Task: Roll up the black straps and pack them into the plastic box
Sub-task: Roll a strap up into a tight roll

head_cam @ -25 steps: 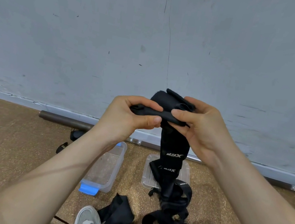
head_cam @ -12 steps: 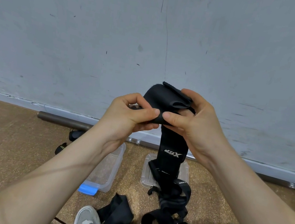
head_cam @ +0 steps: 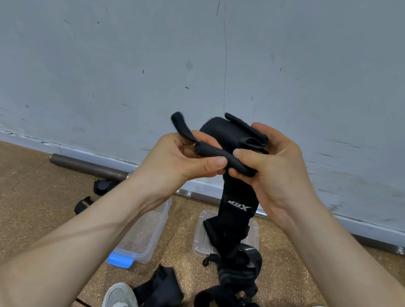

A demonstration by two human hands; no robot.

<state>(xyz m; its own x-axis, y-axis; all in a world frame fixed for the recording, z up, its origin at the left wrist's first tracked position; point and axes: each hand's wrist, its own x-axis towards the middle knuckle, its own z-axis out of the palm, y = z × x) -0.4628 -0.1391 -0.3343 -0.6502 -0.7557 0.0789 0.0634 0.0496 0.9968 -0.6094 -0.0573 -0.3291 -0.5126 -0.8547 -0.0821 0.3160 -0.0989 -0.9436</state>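
Shoes: your two grey sneakers [head_cam: 121,306] sit at the bottom edge, toes pointing toward the wall.
Loose straps: one folded black piece [head_cam: 159,294] lies between the shoes; a tangled heap [head_cam: 238,301] lies just right of it on the floor.
Box: the clear plastic box [head_cam: 147,238] with a blue clip sits on the floor under your left forearm; its lid [head_cam: 201,236] lies just to its right.
Strap: the black strap [head_cam: 238,207] hangs from your hands down onto the heap.
Left hand [head_cam: 182,158]: you pinch the rolled end of the strap between thumb and fingers.
Right hand [head_cam: 274,165]: clenched on the same roll, thumb pressing on it.
Beyond: two small black rolls [head_cam: 102,186] and a metal pipe [head_cam: 87,165] lie by the grey wall [head_cam: 133,48].
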